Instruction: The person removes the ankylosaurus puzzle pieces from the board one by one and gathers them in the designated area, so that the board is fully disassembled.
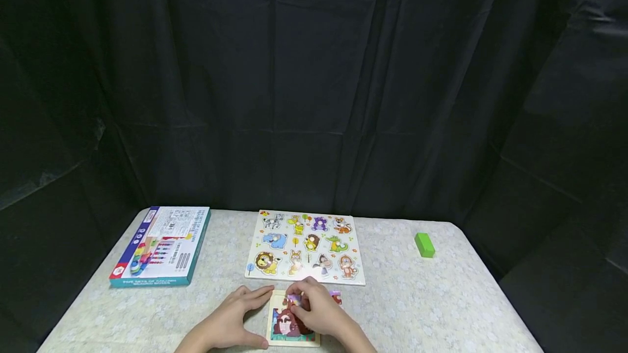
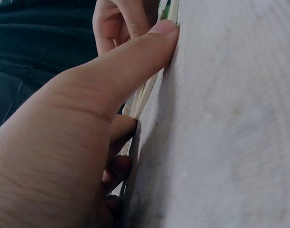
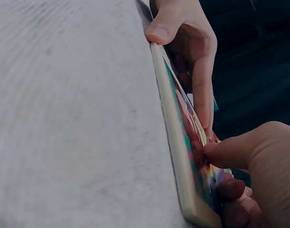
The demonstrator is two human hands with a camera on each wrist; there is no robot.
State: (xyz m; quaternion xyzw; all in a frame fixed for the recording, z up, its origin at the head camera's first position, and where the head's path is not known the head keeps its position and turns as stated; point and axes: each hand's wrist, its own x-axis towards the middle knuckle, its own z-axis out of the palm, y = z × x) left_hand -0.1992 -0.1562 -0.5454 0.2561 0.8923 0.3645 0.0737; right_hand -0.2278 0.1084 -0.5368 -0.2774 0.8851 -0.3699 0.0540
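A small wooden jigsaw tray (image 1: 270, 336) with a pale rim lies at the near edge of the table. Its picture shows a brown animal (image 1: 286, 321) above a green strip; part of it is hidden under my right hand. My left hand (image 1: 230, 315) spans the tray's left side, thumb at the near corner and straight index finger at the far corner. Over the tray's upper right my right hand (image 1: 321, 308) has curled fingers and pinches a purple, rainbow-coloured jigsaw piece (image 1: 295, 299). More red and purple jigsaw pieces (image 1: 336, 296) show just right of that hand.
Behind the tray lies a white animal puzzle board (image 1: 309, 277) with several figures in it. A flat boxed set (image 1: 167, 244) lies at the left. One green block (image 1: 424, 245) sits at the far right. Black cloth (image 1: 314, 86) hangs around the patterned tabletop (image 1: 417, 309).
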